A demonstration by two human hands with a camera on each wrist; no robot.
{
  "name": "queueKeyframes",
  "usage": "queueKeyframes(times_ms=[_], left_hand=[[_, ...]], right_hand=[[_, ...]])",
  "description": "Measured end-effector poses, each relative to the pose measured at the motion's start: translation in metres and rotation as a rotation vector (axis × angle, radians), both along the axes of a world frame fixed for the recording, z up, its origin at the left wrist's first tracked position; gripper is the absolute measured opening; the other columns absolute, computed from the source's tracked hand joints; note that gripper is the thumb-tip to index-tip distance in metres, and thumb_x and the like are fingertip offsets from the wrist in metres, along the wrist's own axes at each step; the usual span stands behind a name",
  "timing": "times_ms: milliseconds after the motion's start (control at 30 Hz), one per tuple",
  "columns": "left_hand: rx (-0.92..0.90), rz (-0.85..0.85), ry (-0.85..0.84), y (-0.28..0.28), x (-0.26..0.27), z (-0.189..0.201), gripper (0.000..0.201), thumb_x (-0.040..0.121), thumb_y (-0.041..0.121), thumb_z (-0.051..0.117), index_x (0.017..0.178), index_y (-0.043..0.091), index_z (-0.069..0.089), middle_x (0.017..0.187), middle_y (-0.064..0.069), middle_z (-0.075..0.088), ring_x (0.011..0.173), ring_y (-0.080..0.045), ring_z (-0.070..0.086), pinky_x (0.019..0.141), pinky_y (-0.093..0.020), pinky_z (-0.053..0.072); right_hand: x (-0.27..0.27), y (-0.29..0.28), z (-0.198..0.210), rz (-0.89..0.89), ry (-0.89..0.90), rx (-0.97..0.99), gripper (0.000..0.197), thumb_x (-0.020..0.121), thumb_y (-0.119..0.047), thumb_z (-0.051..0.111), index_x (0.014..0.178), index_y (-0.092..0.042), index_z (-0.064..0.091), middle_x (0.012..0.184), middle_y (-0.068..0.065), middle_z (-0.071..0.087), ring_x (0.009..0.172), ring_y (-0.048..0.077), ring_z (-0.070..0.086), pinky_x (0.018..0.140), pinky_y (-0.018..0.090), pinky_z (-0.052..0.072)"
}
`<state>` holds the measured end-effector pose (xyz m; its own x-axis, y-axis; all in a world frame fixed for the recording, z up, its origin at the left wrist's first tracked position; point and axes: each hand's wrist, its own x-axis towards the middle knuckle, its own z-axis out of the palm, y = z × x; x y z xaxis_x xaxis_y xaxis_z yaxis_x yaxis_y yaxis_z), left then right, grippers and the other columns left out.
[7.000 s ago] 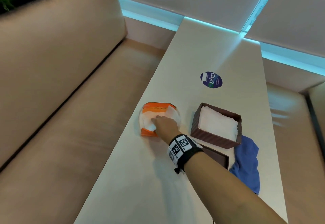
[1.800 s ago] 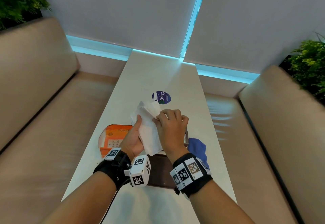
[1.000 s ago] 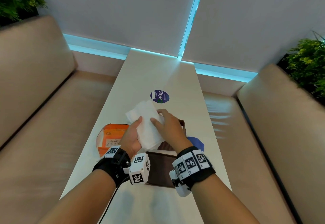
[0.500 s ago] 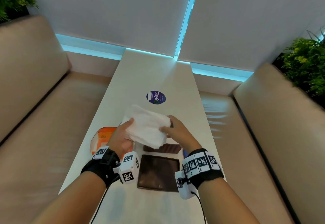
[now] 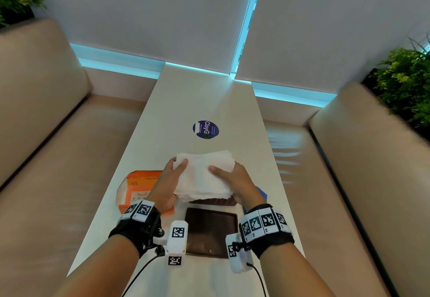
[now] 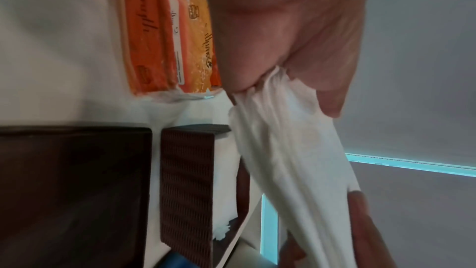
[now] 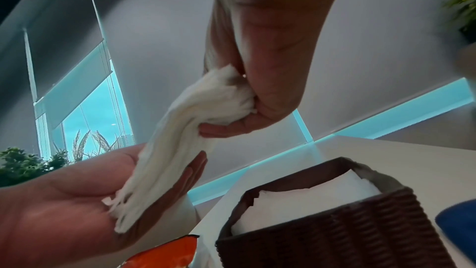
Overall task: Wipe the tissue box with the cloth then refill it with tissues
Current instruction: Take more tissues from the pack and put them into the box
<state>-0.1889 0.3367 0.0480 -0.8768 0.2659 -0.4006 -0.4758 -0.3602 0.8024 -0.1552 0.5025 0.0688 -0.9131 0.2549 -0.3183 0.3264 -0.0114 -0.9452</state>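
I hold a thick stack of white tissues point(image 5: 204, 175) flat in both hands, just above the brown woven tissue box point(image 5: 214, 201). My left hand point(image 5: 176, 168) pinches the stack's left edge, thumb on top and fingers beneath. My right hand point(image 5: 229, 172) grips the right edge. In the right wrist view the right hand point(image 7: 260, 97) bunches one end of the stack point(image 7: 185, 129) and the left hand point(image 7: 154, 191) lies under the other end. The box point(image 7: 335, 229) holds white tissues point(image 7: 309, 197). The blue cloth point(image 5: 261, 193) lies right of the box, mostly hidden.
The box's flat brown lid point(image 5: 210, 233) lies on the white table point(image 5: 200, 96) nearer me than the box. An opened orange tissue pack point(image 5: 137, 189) lies left of it. A round blue sticker point(image 5: 205, 129) sits farther back. Beige benches flank the narrow table.
The tissue stack has turned from upright to flat and come down over the box. Both hands now hold it by opposite edges.
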Motion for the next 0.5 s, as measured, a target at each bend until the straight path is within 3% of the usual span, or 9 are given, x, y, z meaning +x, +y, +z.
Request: queueKeyframes(times_ms=[100,200,267,333,433,500], left_hand=[[-0.062,0.009,-0.006,0.001,0.002,0.002,0.015,0.096,0.032,0.052,0.109,0.025,0.054,0.108,-0.007,0.063,0.096,-0.025,0.062,0.082,-0.043,0.054],[-0.239,-0.051,-0.010,0.003,0.002,-0.003,0.029,0.096,0.040,0.049,0.118,0.022,0.047,0.113,-0.002,0.056,0.096,-0.022,0.057,0.078,-0.037,0.051],[-0.413,-0.074,0.049,0.004,0.002,-0.010,0.032,0.097,0.040,0.045,0.124,0.021,0.042,0.118,-0.003,0.051,0.097,-0.020,0.054,0.078,-0.036,0.051],[-0.425,-0.119,0.103,0.006,0.001,-0.017,0.030,0.099,0.033,0.043,0.127,0.024,0.041,0.122,-0.006,0.050,0.100,-0.021,0.054,0.080,-0.039,0.054],[-0.314,-0.230,0.132,0.012,-0.001,-0.018,0.033,0.100,0.020,0.045,0.129,0.032,0.037,0.118,0.000,0.050,0.101,-0.018,0.056,0.069,-0.029,0.056],[-0.331,-0.262,0.173,0.019,-0.007,-0.016,0.034,0.098,0.010,0.046,0.128,0.028,0.044,0.121,-0.001,0.049,0.100,-0.016,0.056,0.075,-0.029,0.057]], right_hand=[[0.000,0.004,-0.001,-0.058,-0.003,0.003,0.021,0.082,-0.023,0.071,0.100,-0.016,0.062,0.113,0.012,0.068,0.101,0.028,0.064,0.091,0.040,0.053],[0.002,0.006,-0.001,0.008,-0.079,-0.019,0.014,0.086,-0.024,0.067,0.097,-0.022,0.058,0.107,0.006,0.066,0.102,0.026,0.062,0.093,0.040,0.052],[0.005,0.008,-0.002,0.080,-0.096,-0.026,0.029,0.084,-0.020,0.069,0.111,-0.016,0.056,0.114,0.010,0.065,0.108,0.029,0.061,0.089,0.040,0.053],[0.005,0.012,-0.007,0.062,-0.077,0.072,0.044,0.084,-0.016,0.069,0.124,-0.012,0.050,0.124,0.013,0.059,0.114,0.030,0.058,0.083,0.037,0.053],[0.001,0.020,-0.012,-0.103,-0.070,0.257,0.055,0.093,-0.019,0.056,0.141,-0.011,0.031,0.138,0.013,0.047,0.124,0.030,0.048,0.094,0.033,0.043],[-0.001,0.026,-0.015,-0.099,-0.087,0.262,0.062,0.096,-0.021,0.051,0.147,-0.016,0.016,0.144,0.013,0.040,0.127,0.030,0.045,0.100,0.034,0.040]])
